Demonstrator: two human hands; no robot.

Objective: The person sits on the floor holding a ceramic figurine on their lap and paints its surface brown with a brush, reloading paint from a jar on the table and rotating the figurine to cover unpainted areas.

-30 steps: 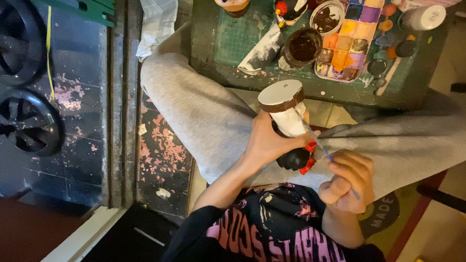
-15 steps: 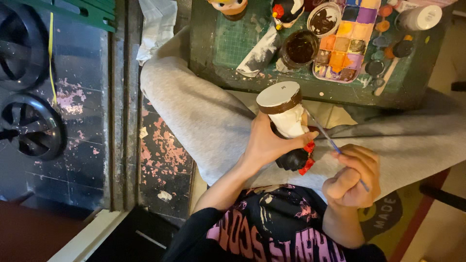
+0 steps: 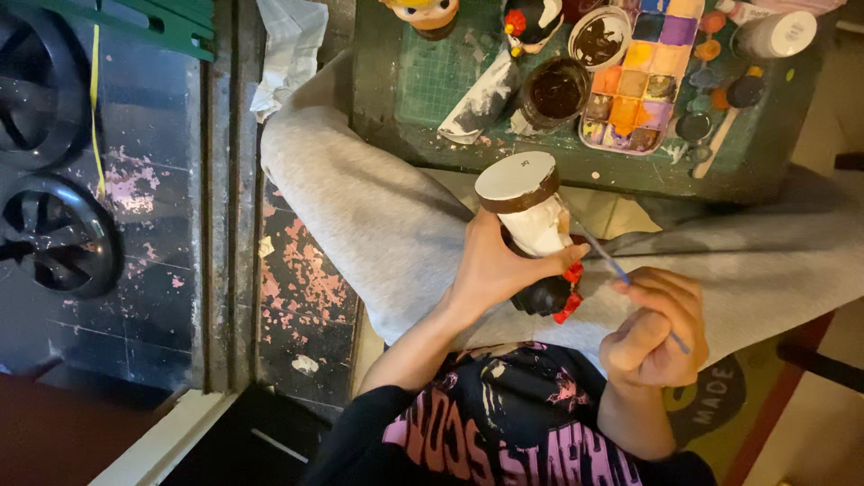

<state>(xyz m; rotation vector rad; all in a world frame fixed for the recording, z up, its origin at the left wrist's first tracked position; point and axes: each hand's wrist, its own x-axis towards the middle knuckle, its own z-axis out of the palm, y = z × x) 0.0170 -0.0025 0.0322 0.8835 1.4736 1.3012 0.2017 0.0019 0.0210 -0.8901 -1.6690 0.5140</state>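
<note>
Since the earlier frame, the right hand (image 3: 652, 328) has drawn back slightly, lifting the thin paintbrush (image 3: 621, 270) so its tip sits by the figurine's white body. That hand is closed around the 1 brush. 1 figurine (image 3: 533, 229), white with a brown-rimmed round base and red and black parts, is gripped by the left hand (image 3: 499, 265) above the lap in grey trousers (image 3: 360, 207). On the green cutting mat (image 3: 441, 85) lie 1 paint palette (image 3: 634, 81), 2 dark cups (image 3: 556, 90), 1 crumpled paint tube (image 3: 477, 103) and 2 more figurines (image 3: 423, 13).
</note>
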